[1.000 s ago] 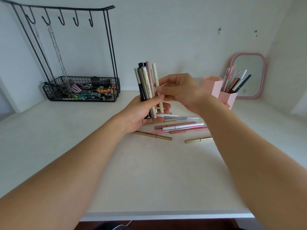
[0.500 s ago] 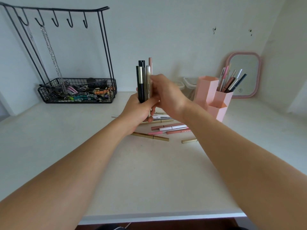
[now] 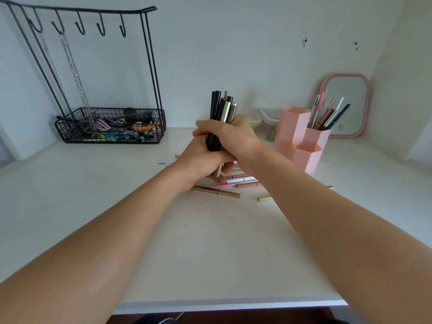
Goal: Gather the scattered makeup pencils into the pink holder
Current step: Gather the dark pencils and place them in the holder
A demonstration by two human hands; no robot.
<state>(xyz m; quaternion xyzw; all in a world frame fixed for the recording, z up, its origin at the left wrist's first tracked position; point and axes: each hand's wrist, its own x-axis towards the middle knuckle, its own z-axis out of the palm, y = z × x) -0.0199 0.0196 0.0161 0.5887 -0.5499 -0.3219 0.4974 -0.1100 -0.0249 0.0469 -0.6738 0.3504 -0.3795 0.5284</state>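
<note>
An upright bundle of makeup pencils [image 3: 222,108], black, silver and pink, is clasped by both hands above the white desk. My left hand [image 3: 198,162] grips its lower part and my right hand [image 3: 233,136] wraps around the middle. Several loose pencils [image 3: 243,180] lie on the desk under the hands, with a gold pencil [image 3: 216,191] in front and another gold pencil [image 3: 264,198] to the right, partly hidden by my right arm. The pink holder [image 3: 297,136] stands to the right with several pencils in its back compartment.
A black wire rack [image 3: 109,125] with hooks, chains and a basket of small items stands at the back left. A pink-framed mirror [image 3: 346,106] leans on the wall behind the holder. Clear lidded containers [image 3: 268,118] sit left of the holder. The desk's front edge [image 3: 222,305] is near.
My right hand added the cream pencil to the bundle and closed around it. The bundle is now packed tight and held by both hands.
</note>
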